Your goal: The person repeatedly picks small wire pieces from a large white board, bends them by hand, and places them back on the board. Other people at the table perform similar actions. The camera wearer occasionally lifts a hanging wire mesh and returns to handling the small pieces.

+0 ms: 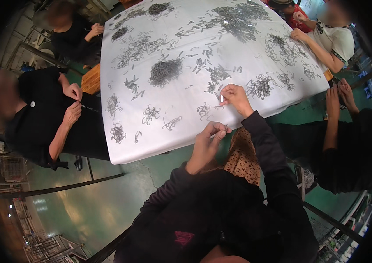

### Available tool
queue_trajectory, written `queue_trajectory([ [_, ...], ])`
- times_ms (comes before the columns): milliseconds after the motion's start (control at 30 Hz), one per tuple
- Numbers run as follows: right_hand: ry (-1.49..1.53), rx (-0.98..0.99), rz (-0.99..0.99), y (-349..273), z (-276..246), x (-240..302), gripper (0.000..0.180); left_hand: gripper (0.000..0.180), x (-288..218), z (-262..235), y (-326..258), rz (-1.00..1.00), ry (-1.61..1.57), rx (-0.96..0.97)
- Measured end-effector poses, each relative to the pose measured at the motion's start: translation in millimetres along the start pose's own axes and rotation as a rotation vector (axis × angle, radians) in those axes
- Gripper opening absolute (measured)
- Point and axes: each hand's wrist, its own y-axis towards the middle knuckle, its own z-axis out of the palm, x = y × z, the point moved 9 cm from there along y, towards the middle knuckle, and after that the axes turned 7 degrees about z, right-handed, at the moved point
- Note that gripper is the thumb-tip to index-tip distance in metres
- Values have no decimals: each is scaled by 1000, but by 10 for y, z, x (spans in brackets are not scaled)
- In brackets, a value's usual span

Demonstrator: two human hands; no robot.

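Observation:
My left hand [206, 143] is at the near edge of the white-covered table [168, 142], thumb and forefinger pinched together. A small dark thin piece [226, 126] shows at its fingertips, too small to make out. Farther forward, over the table, my right hand [237, 99] pinches a small shiny flat strip [222, 99] that points downward. Just left of the right hand lies a loose cluster of thin curved grey pieces [204, 110]. Beyond its fingers are small straight grey strips [218, 74], and a tangled heap of curved pieces [260, 87] lies to its right.
A dense pile of grey curved pieces [165, 72] sits mid-table, and a wide spread of dark strips [240, 22] lies at the far side. Several people work around the table, one close on the left [37, 105] and another's hands [338, 94] on the right. The floor [120, 193] is green.

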Motion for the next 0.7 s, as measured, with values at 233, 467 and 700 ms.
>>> queue_trajectory([
  [233,276,113,23,-974,-100,341,17,9,66,60,74,66,182,21],
  [467,144,-130,-135,-1587,-191,762,22,11,-40,212,145,60,199,48],
  [700,207,-302,-166,-1644,-277,696,27,11,-77,176,148,179,418,1],
])
